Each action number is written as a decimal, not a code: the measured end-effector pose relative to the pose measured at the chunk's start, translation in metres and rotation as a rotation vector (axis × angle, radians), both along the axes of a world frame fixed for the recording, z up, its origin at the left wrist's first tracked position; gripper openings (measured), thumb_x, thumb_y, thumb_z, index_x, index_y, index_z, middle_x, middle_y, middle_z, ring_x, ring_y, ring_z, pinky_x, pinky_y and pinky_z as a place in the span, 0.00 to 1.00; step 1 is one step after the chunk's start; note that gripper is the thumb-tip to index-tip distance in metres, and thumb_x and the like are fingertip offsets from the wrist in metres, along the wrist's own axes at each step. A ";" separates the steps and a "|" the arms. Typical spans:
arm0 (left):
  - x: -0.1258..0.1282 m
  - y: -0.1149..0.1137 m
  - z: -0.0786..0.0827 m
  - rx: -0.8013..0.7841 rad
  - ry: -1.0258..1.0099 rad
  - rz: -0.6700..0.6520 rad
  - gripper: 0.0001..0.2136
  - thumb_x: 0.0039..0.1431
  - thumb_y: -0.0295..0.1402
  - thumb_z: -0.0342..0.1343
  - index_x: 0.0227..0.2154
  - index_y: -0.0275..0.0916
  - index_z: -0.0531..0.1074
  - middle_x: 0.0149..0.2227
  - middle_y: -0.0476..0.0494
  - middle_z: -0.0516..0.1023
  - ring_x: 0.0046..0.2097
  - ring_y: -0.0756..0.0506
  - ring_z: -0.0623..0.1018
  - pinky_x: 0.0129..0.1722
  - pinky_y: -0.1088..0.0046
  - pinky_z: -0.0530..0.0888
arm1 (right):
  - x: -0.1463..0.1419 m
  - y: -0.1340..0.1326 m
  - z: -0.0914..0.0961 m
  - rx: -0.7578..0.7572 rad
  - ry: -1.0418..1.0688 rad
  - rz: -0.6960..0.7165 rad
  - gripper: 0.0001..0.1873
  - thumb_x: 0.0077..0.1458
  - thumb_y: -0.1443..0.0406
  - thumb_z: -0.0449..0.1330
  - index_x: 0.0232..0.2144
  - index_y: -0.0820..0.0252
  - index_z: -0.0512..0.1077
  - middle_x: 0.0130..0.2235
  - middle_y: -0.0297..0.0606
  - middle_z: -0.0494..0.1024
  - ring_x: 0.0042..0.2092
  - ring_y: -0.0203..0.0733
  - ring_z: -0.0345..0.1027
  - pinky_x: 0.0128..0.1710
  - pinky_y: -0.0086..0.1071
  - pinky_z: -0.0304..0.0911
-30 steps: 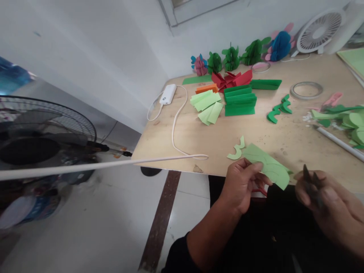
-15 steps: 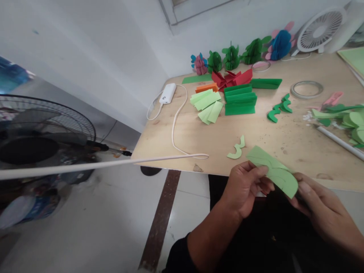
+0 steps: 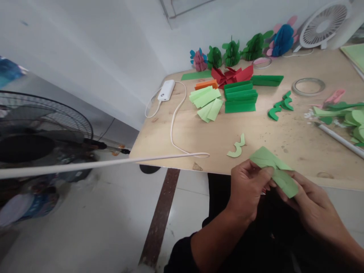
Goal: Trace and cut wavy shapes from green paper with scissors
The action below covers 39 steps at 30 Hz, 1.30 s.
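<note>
A piece of light green paper [image 3: 263,153] with pencilled curved lines is held above the table's front edge. My left hand [image 3: 248,185] pinches its left part, thumb on top and fingers curled beneath. At its right end my right hand [image 3: 315,201] is closed on the paper, with some fingers hidden under it. The paper looks split or bent along its upper right edge. On the table, just beyond my left hand, lies a wavy light green cutout [image 3: 237,147]. A small red bit shows below my left fingers, too hidden to name.
Light green strips [image 3: 206,98], folded green paper [image 3: 240,100], red folded paper [image 3: 231,76] and green cutouts [image 3: 280,106] lie farther back. Paper figures [image 3: 231,53] and a small fan [image 3: 324,26] line the wall. A white cable [image 3: 173,121] crosses the left side; tape [image 3: 308,86] lies right.
My right hand has shifted left and inward, its fingers now under the paper. The paper's right end has bent and a narrow part stands apart. My left hand has moved slightly.
</note>
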<state>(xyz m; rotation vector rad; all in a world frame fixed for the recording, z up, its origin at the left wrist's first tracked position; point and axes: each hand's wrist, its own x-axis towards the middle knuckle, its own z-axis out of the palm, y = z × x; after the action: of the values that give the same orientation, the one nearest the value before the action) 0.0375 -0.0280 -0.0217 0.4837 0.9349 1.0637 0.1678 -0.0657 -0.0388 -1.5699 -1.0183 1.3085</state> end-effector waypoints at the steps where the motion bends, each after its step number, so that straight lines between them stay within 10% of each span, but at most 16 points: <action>1: 0.001 -0.001 0.001 0.009 -0.003 0.020 0.09 0.46 0.35 0.64 0.21 0.35 0.71 0.18 0.50 0.71 0.20 0.54 0.67 0.23 0.77 0.62 | -0.002 0.000 0.000 -0.001 0.005 -0.019 0.16 0.47 0.48 0.64 0.30 0.52 0.76 0.24 0.32 0.72 0.25 0.38 0.63 0.24 0.29 0.66; 39: 0.016 -0.009 0.011 -0.011 0.061 0.153 0.10 0.49 0.35 0.64 0.24 0.37 0.68 0.19 0.53 0.71 0.16 0.55 0.67 0.17 0.81 0.67 | -0.028 0.001 0.004 0.070 0.283 -0.114 0.21 0.53 0.53 0.63 0.17 0.55 0.63 0.17 0.28 0.59 0.21 0.32 0.48 0.19 0.31 0.47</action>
<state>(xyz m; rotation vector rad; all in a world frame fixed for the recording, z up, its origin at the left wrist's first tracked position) 0.0531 -0.0372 -0.0110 0.4431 1.0441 1.1862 0.1399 -0.0645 -0.0352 -1.3250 -0.7786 1.3551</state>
